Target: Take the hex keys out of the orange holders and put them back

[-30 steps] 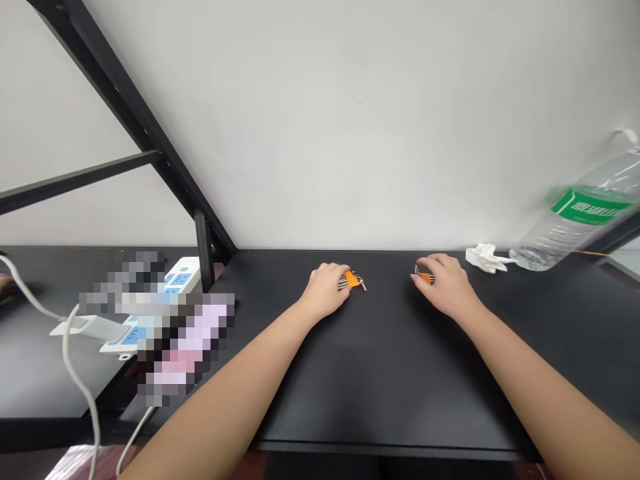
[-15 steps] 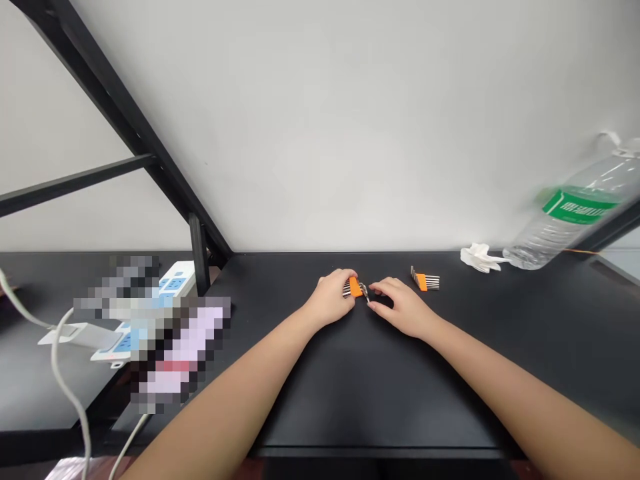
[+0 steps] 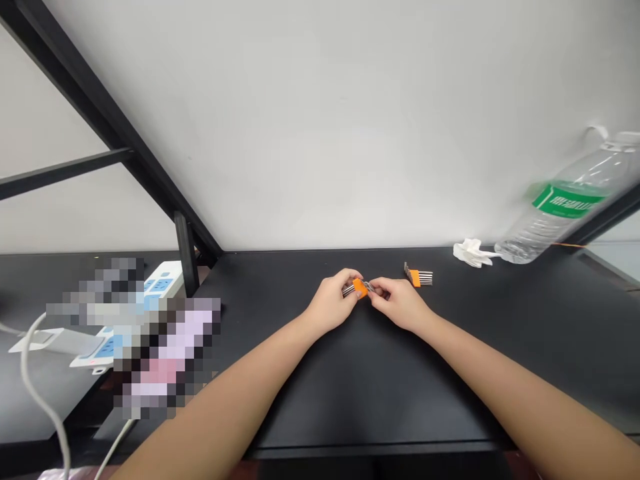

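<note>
My left hand (image 3: 334, 301) has its thumb and fingers closed around an orange bit holder (image 3: 360, 288). Several thin metal shanks stick out of the holder toward my left palm. On its other side, metal drill bits (image 3: 369, 286) point toward my right hand (image 3: 399, 303). The thumb and fingertips of that hand are pinched on the end of a bit; my fingers partly hide it. A second orange bit holder (image 3: 415, 278), with several metal bits through it, lies on the table just beyond my right hand.
On the black table (image 3: 370, 393), a crumpled white tissue (image 3: 473, 253) and a clear bottle (image 3: 565, 200) with a green label are at the back right. To the left lie a white power strip (image 3: 163, 283), cables and blurred items. A black metal frame (image 3: 150, 183) rises there.
My right hand has moved left to the drill bits, and its fingers have closed on them. The orange holder in my left hand has tilted slightly. The camera view has shifted a little.
</note>
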Action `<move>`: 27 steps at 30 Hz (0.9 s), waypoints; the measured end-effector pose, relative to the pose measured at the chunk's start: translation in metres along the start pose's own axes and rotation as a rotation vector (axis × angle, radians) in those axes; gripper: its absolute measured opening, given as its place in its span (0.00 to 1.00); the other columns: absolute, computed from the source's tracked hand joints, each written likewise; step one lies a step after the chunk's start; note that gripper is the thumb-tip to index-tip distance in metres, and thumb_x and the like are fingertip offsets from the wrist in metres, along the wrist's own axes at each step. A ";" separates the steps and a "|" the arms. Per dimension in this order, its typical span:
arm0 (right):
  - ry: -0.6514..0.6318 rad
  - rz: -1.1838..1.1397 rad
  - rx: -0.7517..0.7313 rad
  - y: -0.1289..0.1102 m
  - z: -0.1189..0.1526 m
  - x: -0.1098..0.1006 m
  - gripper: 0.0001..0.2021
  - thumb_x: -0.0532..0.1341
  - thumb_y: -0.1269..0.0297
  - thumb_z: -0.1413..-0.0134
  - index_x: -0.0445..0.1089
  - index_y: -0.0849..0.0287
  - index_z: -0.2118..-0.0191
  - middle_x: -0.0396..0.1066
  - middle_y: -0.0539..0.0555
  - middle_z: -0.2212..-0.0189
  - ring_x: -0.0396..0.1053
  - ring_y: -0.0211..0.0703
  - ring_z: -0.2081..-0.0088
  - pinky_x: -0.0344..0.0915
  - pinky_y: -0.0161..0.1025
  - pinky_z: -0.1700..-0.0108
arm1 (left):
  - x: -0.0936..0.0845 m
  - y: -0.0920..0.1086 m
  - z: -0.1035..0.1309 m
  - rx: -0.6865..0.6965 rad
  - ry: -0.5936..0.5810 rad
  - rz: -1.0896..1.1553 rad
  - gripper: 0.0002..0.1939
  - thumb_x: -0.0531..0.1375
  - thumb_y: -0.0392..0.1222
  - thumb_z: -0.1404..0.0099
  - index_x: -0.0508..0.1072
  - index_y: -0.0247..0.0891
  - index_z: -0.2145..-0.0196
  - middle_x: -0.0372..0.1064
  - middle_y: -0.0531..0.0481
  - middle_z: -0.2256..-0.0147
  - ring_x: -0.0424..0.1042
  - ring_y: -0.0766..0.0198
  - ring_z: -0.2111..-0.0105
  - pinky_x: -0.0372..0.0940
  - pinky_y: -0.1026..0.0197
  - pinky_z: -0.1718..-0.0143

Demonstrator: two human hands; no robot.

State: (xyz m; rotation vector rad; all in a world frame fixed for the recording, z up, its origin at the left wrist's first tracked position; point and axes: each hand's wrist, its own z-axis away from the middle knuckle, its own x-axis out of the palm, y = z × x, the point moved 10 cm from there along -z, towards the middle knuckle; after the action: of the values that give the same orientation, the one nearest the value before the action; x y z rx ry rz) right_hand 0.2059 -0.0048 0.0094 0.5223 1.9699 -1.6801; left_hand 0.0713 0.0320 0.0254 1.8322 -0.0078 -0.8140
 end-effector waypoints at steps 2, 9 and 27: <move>0.028 0.039 -0.019 -0.002 0.001 -0.003 0.07 0.60 0.61 0.40 0.71 0.56 0.68 0.68 0.49 0.75 0.62 0.41 0.73 0.57 0.39 0.69 | 0.002 -0.001 0.000 -0.010 -0.021 0.036 0.12 0.62 0.41 0.35 0.75 0.42 0.53 0.78 0.53 0.62 0.76 0.63 0.63 0.72 0.60 0.58; 0.047 0.269 -0.193 -0.015 0.001 -0.003 0.10 0.58 0.65 0.39 0.65 0.57 0.72 0.65 0.49 0.76 0.62 0.40 0.74 0.55 0.38 0.69 | 0.008 -0.003 0.001 -0.030 -0.063 0.063 0.15 0.61 0.40 0.35 0.76 0.39 0.51 0.79 0.50 0.60 0.78 0.61 0.62 0.73 0.58 0.55; 0.059 0.451 -0.299 -0.032 0.011 0.004 0.12 0.51 0.63 0.28 0.70 0.58 0.53 0.74 0.56 0.65 0.73 0.47 0.65 0.66 0.42 0.63 | 0.015 -0.021 0.000 -0.127 0.014 0.364 0.13 0.62 0.41 0.35 0.75 0.37 0.53 0.76 0.48 0.65 0.76 0.65 0.71 0.73 0.60 0.65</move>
State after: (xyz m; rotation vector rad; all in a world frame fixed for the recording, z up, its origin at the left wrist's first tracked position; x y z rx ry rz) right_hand 0.1849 -0.0209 0.0312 0.8333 1.9162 -1.0864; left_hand 0.0750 0.0358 0.0000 1.6514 -0.2677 -0.5328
